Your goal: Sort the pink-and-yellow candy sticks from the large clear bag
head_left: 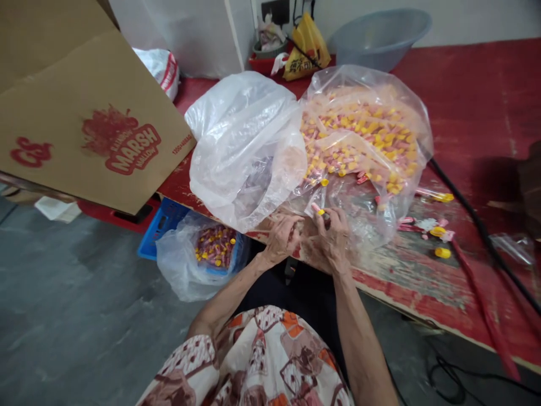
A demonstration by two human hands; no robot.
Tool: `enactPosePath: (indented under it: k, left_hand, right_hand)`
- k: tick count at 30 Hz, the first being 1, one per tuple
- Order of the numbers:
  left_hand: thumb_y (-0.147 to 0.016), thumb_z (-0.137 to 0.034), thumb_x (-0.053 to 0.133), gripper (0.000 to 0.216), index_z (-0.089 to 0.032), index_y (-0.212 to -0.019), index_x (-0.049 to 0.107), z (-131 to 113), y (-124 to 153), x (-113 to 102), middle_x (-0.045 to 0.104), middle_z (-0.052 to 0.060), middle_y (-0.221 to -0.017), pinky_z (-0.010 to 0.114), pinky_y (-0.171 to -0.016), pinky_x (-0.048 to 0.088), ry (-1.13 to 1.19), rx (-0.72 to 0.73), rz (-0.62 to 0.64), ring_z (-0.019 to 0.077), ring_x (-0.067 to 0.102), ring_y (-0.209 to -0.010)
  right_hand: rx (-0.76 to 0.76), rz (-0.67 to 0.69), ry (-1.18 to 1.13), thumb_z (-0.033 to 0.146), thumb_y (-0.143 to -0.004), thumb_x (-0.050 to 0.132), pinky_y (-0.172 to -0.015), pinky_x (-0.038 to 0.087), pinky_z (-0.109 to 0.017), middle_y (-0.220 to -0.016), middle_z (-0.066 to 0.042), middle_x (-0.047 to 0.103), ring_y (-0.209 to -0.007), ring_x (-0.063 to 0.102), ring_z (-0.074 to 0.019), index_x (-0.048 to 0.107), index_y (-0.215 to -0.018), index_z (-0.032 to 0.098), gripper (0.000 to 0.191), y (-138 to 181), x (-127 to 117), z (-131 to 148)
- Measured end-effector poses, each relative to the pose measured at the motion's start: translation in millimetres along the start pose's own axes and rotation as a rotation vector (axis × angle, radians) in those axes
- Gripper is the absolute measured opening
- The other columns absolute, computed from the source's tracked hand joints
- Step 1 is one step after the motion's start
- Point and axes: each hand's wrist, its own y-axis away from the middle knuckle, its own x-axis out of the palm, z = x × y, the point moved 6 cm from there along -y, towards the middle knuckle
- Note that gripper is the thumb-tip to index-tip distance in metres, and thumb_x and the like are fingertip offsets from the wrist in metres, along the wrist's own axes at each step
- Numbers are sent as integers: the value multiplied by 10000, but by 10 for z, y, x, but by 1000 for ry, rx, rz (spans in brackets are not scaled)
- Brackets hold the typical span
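Note:
My left hand (282, 238) and my right hand (330, 239) meet at the near edge of the red table (465, 107), both with fingers curled. The right hand pinches a small pink tube with a yellow cap (318, 210). What the left hand's closed fingers hold is hidden. Just beyond the hands lies a large clear plastic bag (363, 135) full of pink tubes with yellow caps. A second crumpled clear bag (245, 146) lies to its left.
A cardboard box (84, 107) printed "MARSH MALLOW" leans at the left. Below the table a blue crate (163, 228) holds a bag of finished pieces (213, 246). Loose yellow caps (442, 252), a black cable (477, 225) and a grey basin (380, 36) are on the table.

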Motion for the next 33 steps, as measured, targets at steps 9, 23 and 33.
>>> enactPosePath:
  k: [9,23,33]
  left_hand:
    - [-1042,-149,497,327,-205,-1287,705,77,61,-69,793,81,-1104,399,-1016,605,7,22,92,225,749,-1047]
    - [-1169,-368,456,309,-205,-1319,670,406,-15,-472,775,112,-1197,388,-1033,586,-16,-171,-177,231,741,-1126]
    - [-1161,-290,464,286,-206,-1261,719,-72,10,57,800,95,-1132,401,-994,554,-56,96,57,238,724,-1043]
  right_hand:
    - [-2,55,125,440,-1166,496,-972,454,-396,-1187,-126,750,-1125,652,-273,737,-1098,226,330,-1,38,19]
    - [25,70,130,479,-1173,496,-949,442,-377,-1155,-116,741,-1096,644,-263,735,-1071,226,363,-24,30,36]
    - [44,14,52,522,-1172,477,-981,489,-386,-1141,-117,749,-1103,663,-263,725,-1091,232,390,-26,10,1]
